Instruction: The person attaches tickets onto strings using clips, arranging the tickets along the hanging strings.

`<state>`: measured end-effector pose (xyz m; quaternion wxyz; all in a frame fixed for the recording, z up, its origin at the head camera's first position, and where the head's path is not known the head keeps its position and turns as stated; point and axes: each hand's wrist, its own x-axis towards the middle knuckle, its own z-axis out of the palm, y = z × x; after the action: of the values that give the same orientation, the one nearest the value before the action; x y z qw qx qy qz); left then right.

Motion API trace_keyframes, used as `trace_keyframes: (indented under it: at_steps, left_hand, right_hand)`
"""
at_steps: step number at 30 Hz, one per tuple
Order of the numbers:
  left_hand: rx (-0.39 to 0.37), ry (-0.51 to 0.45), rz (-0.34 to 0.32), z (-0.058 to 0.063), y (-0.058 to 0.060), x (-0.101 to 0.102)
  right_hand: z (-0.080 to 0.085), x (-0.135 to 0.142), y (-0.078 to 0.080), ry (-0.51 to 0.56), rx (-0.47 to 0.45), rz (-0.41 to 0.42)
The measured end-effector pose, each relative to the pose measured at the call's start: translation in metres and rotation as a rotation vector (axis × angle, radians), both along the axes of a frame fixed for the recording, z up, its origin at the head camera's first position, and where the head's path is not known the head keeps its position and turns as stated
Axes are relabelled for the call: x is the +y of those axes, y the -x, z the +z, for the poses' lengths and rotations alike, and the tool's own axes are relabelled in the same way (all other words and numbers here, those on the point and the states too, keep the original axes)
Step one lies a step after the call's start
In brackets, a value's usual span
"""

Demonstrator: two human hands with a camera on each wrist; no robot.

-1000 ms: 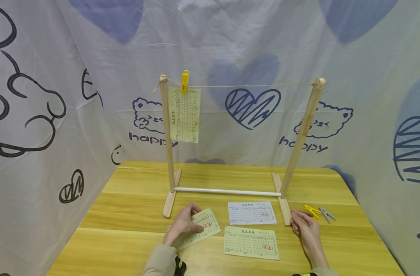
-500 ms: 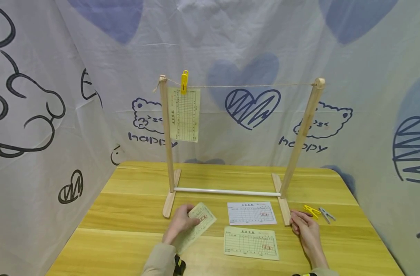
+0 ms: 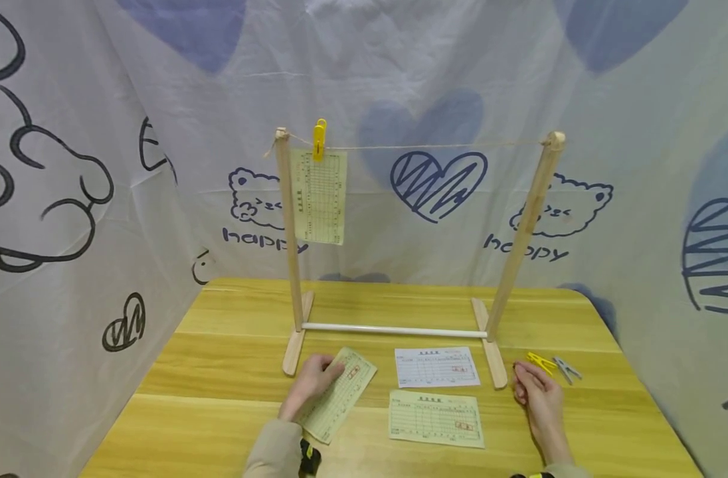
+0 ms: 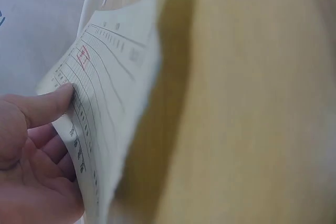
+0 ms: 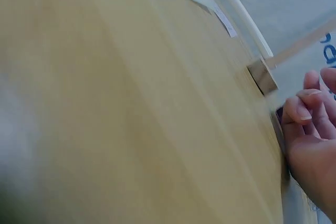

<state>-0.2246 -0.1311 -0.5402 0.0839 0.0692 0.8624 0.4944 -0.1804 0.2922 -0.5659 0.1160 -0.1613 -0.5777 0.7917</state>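
My left hand point(image 3: 312, 384) pinches a pale green printed form point(image 3: 340, 397) with a red stamp. In the left wrist view the thumb presses on this form's point(image 4: 113, 72) printed face, and the sheet is bent and raised from the table. My right hand point(image 3: 539, 396) has its fingers curled, low over the table right of the rack's foot. The small dark clothespin point(image 5: 280, 113) at its fingertips is mostly hidden. Beside it lie a yellow clothespin point(image 3: 541, 363) and a grey clothespin point(image 3: 567, 370). Between the hands lie a white form point(image 3: 437, 367) and another green form point(image 3: 436, 418).
A wooden rack point(image 3: 291, 259) stands at the back, with a white crossbar point(image 3: 394, 330) low down. A string point(image 3: 424, 146) runs between its posts. From it hangs a green form point(image 3: 322, 206), held by a yellow clothespin point(image 3: 319, 141). A patterned curtain hangs behind.
The left hand has turned its form to a steeper slant, lifting it. My right hand has shifted slightly right, away from the rack's foot; the dark clothespin now shows only at its fingertips.
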Motion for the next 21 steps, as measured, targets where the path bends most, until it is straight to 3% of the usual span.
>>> trace_keyframes:
  at_steps: [4, 7, 13, 17, 21]
  left_hand:
    - [-0.014, 0.005, 0.004, -0.001, 0.002, 0.001]
    - [-0.029, 0.011, 0.021, 0.0, 0.002, 0.001]
    - [-0.032, 0.01, 0.025, -0.001, 0.003, 0.0]
    - [-0.033, -0.004, 0.013, -0.003, 0.003, 0.0]
    - [-0.029, -0.012, 0.007, -0.004, 0.003, 0.0]
  right_hand:
    - [-0.001, 0.012, -0.002, 0.006, 0.017, -0.19]
    - [-0.004, 0.017, -0.002, -0.055, -0.014, -0.278]
    - [-0.011, 0.016, -0.002, -0.233, -0.067, -0.299]
    - [-0.013, 0.015, -0.002, -0.264, -0.052, -0.343]
    - [-0.011, 0.015, -0.003, -0.409, -0.111, -0.35]
